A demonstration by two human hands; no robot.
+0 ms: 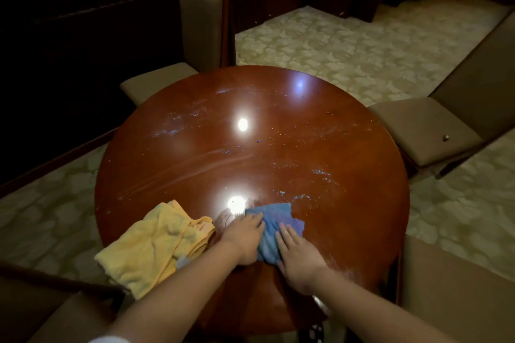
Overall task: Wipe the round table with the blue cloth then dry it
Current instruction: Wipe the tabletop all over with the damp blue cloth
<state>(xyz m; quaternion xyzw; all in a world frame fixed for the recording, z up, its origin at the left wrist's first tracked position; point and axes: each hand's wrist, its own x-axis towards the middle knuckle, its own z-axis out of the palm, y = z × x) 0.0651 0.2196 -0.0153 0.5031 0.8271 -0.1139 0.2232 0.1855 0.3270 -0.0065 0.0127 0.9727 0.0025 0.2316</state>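
Both the left hand (pixel 245 231) and right hand (pixel 296 250) press flat, fingers straight, on a crumpled blue cloth (pixel 274 227) at the near edge of the round glossy reddish-brown wooden desk (pixel 348 175), beside a rumpled yellow towel (pixel 156 242) (long overlapping strokes should reach the far specks, though glare hides any wetness).

A crumpled yellow cloth (pixel 156 242), beige upholstered chairs (pixel 426 131) and patterned carpet (pixel 320 33).

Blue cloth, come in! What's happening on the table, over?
Left hand and right hand both flat on blue cloth, near edge of round table. Smears and crumbs across tabletop. Yellow cloth bunched just left, overhanging edge.
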